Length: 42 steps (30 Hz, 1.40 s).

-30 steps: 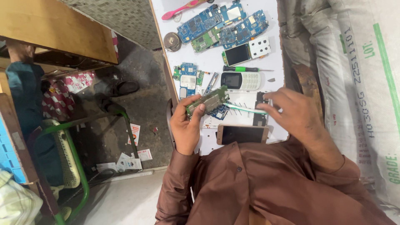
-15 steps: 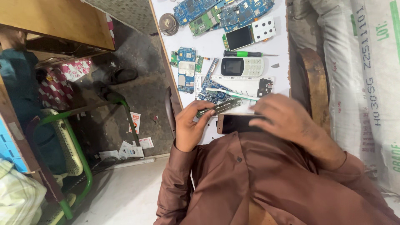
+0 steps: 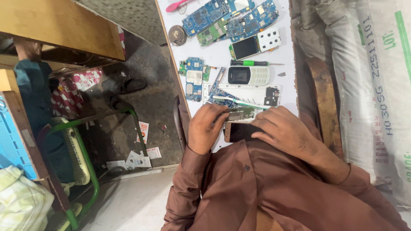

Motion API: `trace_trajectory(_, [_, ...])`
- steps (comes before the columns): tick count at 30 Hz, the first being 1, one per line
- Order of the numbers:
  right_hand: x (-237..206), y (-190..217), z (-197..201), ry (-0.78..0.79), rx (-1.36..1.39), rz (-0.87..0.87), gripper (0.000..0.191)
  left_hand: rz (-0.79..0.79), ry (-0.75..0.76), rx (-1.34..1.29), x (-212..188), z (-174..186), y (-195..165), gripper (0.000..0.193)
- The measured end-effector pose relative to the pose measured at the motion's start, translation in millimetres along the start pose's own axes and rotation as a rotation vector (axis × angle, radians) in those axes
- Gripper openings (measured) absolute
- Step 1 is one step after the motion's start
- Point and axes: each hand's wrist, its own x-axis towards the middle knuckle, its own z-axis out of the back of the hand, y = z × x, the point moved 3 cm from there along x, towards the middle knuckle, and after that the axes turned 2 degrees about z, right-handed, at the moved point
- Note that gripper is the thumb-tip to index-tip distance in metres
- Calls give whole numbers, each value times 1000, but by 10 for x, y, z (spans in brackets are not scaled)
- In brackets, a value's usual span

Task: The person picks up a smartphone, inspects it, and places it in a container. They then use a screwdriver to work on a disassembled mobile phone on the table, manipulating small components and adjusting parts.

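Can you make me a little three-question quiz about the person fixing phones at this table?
1. True or false: the left hand rests on a small green-and-silver circuit board.
2. What lies right above the grey keypad phone? A) a green-handled screwdriver B) a spoon C) a pencil
3. What dark flat thing is under the right hand?

Key: 1 true. 2 A. 3 a dark-screened smartphone with a pale metal rim, lying on the white tabletop.

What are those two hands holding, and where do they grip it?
The left hand pinches a small circuit board by its near end. The right hand lies across a smartphone, fingertips on its screen; whether it grips anything cannot be told.
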Motion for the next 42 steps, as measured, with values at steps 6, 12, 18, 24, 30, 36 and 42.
trace_trajectory(6, [50, 13, 117, -33, -40, -26, 26, -26, -14, 173, 26, -8, -46, 21])
trace_trajectory(12, [58, 101, 37, 177, -194, -59, 36, -97, -56, 265, 27, -8, -110, 21])
trace_trajectory(18, [90, 164, -40, 131, -139, -105, 36, -118, -79, 298, 31, -2, -158, 22])
trace_trajectory(24, [96, 151, 51, 130, 54, -117, 25, -158, -89, 331, 47, 24, -208, 25])
trace_trajectory(30, [93, 80, 296, -99, 95, -212, 19, -166, -106, 338, 65, 75, -256, 25])
trace_trajectory(36, [91, 71, 538, -347, 128, -131, 27, -104, -23, -2, 87, 103, -285, 43])
trace_trajectory(42, [189, 211, 672, -408, 32, -19, 24, -196, -4, -237, 100, 94, -363, 58])
